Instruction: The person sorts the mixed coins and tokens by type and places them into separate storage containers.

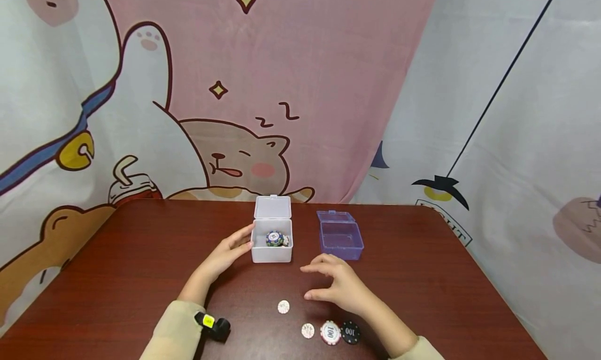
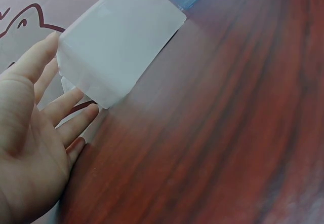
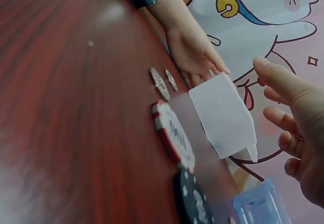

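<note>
A white plastic box [image 1: 272, 255] stands with its lid raised at the back. My left hand [image 1: 226, 254] rests its nearly straight fingers along the box's left side. Inside lies a blue-and-white poker chip [image 1: 274, 238], with a small silvery piece [image 1: 285, 240] beside it. My right hand [image 1: 341, 286] hovers over the table, thumb and fingers apart, holding nothing. Nearer the front lie two silvery coins, one coin [image 1: 283, 307] farther back and another coin [image 1: 307, 331] closer. Right of them are a white-and-red poker chip [image 1: 331, 333] and a black poker chip [image 1: 350, 333].
A translucent purple box [image 1: 347, 253] with its lid raised stands right of the white box. Both stand on a dark red wooden table [image 1: 422, 276]. Behind its far edge hangs a printed cartoon cloth [image 1: 328, 88].
</note>
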Tool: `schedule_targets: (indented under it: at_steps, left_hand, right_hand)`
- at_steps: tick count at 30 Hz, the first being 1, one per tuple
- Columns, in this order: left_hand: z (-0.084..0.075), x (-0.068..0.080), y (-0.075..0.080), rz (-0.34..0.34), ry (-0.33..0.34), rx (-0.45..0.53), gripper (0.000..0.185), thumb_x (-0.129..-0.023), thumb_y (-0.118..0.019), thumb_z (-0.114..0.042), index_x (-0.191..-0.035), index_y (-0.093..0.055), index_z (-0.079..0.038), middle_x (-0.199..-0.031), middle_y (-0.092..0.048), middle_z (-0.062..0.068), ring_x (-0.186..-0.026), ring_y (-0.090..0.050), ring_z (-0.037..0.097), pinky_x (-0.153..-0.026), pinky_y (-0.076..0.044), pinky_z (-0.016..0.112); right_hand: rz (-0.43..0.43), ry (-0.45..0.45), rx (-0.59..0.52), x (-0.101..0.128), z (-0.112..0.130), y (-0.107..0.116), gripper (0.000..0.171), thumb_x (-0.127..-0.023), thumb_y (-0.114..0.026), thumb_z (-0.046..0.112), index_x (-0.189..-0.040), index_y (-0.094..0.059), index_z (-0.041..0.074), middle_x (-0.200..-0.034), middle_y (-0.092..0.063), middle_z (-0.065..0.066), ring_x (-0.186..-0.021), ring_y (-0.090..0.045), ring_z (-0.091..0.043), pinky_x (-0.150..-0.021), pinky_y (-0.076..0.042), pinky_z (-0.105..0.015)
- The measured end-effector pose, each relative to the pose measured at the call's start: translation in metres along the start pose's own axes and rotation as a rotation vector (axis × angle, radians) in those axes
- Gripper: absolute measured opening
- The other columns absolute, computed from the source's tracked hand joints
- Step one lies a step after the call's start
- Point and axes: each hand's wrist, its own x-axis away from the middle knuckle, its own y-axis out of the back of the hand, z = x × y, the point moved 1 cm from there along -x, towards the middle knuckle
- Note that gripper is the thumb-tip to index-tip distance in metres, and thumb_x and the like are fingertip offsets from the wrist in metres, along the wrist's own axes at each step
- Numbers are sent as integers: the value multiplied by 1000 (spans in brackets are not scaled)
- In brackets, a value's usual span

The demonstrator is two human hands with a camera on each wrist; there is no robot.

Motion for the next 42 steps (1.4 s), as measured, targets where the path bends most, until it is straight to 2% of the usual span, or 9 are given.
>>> schedule_targets:
  at_steps: [5,12,19,26,32,38,42]
  left_hand:
    - [0,1,0,-2,-1,-3,56,-97,-57,-16,-148,-35,-6,-148,-35,20,-132,-37,39,-105,-28,53]
    - [-1,1,-1,1,8,8,57,-97,-57,-16,-148,-34,-6,-148,-35,21,-131,-38,40,-105,-28,53]
    - [0,0,-2,7,3,18,55,-98,-54,-11,-149,-34,-6,-148,-34,22,-130,-40,41,-105,-28,52]
    - [2,-1,-1,3,-12,11,55,-97,-56,-13,-148,-35,-5,-148,-35,21,-131,-38,40,-105,-27,53]
    - [2,0,0,2,-13,13,56,-97,-57,-15,-148,-34,-5,-148,-34,21,-131,-38,40,-105,-27,53]
    - [2,0,0,0,-6,14,54,-98,-55,-11,-148,-35,-5,-148,-35,21,-131,-38,40,-106,-28,53]
    - [2,0,0,3,-7,19,55,-98,-55,-12,-148,-34,-4,-148,-35,22,-131,-38,40,-105,-28,53]
  right_hand:
    - [34,15,10,12,-4,2,48,-70,-86,30,-113,-71,13,-102,-60,9,-90,-58,-20,-73,-45,-27]
    - [66,103,-1,22,-7,5,49,-68,-87,27,-112,-71,11,-99,-62,4,-90,-56,-11,-74,-45,-25]
    - [107,155,-12,35,-9,9,48,-67,-87,27,-110,-72,11,-97,-63,4,-90,-54,-7,-74,-45,-22]
    - [161,130,-28,46,-12,12,45,-70,-86,29,-110,-72,14,-99,-63,9,-91,-53,-4,-74,-45,-21]
    - [217,144,-71,54,-13,13,44,-70,-84,30,-110,-72,14,-100,-64,9,-92,-53,-7,-77,-45,-22]
    - [306,81,-72,61,-15,12,48,-71,-83,34,-114,-71,16,-104,-62,11,-96,-54,-4,-81,-46,-24]
    - [330,78,-79,63,-17,11,49,-71,-84,33,-114,-70,16,-106,-61,11,-97,-55,-4,-83,-46,-25]
